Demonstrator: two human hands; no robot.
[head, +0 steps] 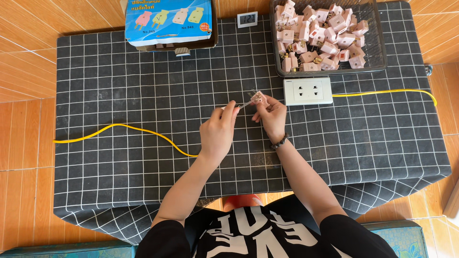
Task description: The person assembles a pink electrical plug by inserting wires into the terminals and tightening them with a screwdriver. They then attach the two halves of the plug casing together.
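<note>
Tabletop: a low tabletop [119, 157] is sitting under a black cloth with a white grid, its front edge hanging down in folds toward the person.
Floor: orange-brown tiles are showing around the tabletop on the left, top and right.
Box: a blue carton [168, 21] printed with plug pictures is lying at the far edge, left of centre.
Clock: a small white digital display [247, 19] is standing just right of the carton.
Basket: a dark wire basket [377, 43] at the far right is holding a heap of pale pink plugs [319, 38].
Socket: a white socket block [308, 91] is lying just in front of the basket, with a yellow cable [382, 92] running off to the right.
Second cable: another stretch of yellow cable [119, 128] is snaking in from the left and passing out of sight under the left hand.
Hard to make out: the thin metal tool [245, 104] is tiny and its tip is blurring into the plug; the left hand's fingers are hiding its handle.
Left hand [219, 131]: it is hovering over the middle of the tabletop, fingers pinched closed on the tool, pointing it rightward.
Right hand [271, 116]: wearing a beaded bracelet, it is gripping a pale pink plug [258, 97] at its fingertips, just left of the socket block.
Hands together: the two are nearly meeting at the plug.
</note>
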